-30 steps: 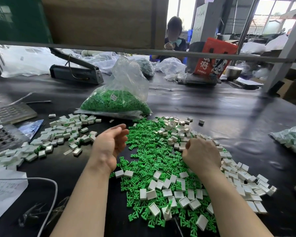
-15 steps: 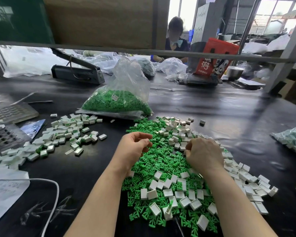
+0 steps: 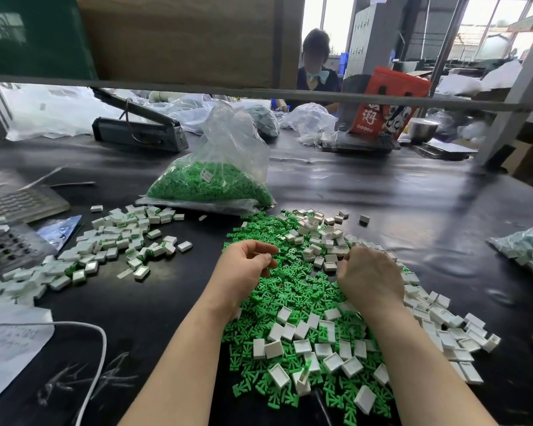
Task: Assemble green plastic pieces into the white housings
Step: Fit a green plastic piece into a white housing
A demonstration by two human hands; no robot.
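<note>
We are partway through the job, by our reckoning. Toward the left edge of the black worktop (image 3: 382,195) lies a spread heap of white housings with green showing at their ends (image 3: 111,244), which we take for finished units. In the middle, nearer the front edge, sits the mixed pile of loose green plastic pieces (image 3: 293,290) and empty white rectangular plastic housings (image 3: 308,342), many lying open side up; that pile is still large, so most of the work looks undone. Behind it, toward the far edge, a clear plastic bag of more green pieces (image 3: 213,182) rests unopened or barely drawn on, as far as we can judge.

Our left hand (image 3: 246,269) hovers over the near-left part of the mixed pile, its grip curled narrow; whether the fingers pinch a piece we cannot tell. Our right hand (image 3: 370,278) rests on the pile's right part, knuckles up, grip closed inward toward the housings, its contents hidden from us.
</note>
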